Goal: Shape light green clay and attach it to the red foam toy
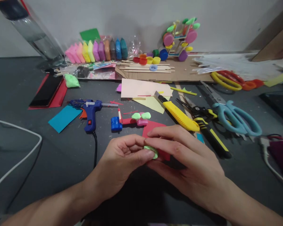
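My left hand (122, 157) and my right hand (186, 160) meet low in the middle of the dark table. Together their fingers pinch a small light-green lump of clay (151, 151). My left thumb presses on top of it and my right fingers close over it from the right. A red paper piece (153, 128) lies just behind the hands, partly hidden by them. Beyond it lies a small craft piece with a blue cap, a red stick and two green clay petals (129, 120).
A blue glue gun (91, 111), yellow utility knife (178, 114), black-yellow pliers (208, 128) and blue scissors (235, 116) lie behind the hands. Coloured clay packs (96, 50), wooden sticks, bottle caps and a cap model (179, 37) stand at the back. A phone (47, 91) rests left.
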{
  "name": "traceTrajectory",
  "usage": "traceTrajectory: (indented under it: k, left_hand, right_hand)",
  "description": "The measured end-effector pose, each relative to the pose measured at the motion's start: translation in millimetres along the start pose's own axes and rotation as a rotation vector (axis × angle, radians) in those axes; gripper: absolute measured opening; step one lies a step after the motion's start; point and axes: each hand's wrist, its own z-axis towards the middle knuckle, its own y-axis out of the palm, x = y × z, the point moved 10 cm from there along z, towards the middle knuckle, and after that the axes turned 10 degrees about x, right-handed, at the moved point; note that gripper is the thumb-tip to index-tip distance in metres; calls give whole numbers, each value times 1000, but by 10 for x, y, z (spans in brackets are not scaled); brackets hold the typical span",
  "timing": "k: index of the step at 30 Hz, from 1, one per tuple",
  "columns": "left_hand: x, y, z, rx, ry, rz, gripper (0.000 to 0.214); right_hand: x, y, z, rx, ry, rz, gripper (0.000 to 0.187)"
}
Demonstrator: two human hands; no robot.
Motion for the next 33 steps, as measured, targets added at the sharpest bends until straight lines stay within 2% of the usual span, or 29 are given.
traceTrajectory:
  k: [7, 12, 14, 17, 19, 24, 28, 30, 33]
  left_hand:
    - [29, -39, -3, 42, 51, 131, 3]
    - [-15, -55, -7, 61, -7, 139, 10]
    - [39, -92, -7, 100, 53, 224, 9]
    - [184, -114, -23, 137, 218, 396, 10]
    - [211, -99, -27, 120, 250, 457, 12]
    - [135, -14, -21, -8, 146, 397, 11]
    - [106, -78, -10, 56, 102, 354, 3]
    - [134, -90, -16, 81, 147, 384, 1]
    - [181, -88, -28, 101, 223, 431, 10]
  right_hand:
    - [11, 25, -14, -3, -7, 13, 30]
    - [0, -3, 10, 1, -11, -7, 27]
    - [15, -34, 21, 20, 5, -21, 19]
    - [49, -71, 27, 46, 27, -59, 9]
    - [64, -76, 22, 48, 34, -71, 8]
    - [86, -110, 7, 58, 52, -61, 3]
    - [111, -107, 10, 50, 73, -48, 5]
    - [127, -91, 12, 46, 81, -55, 6]
    - [132, -73, 9, 51, 79, -63, 4]
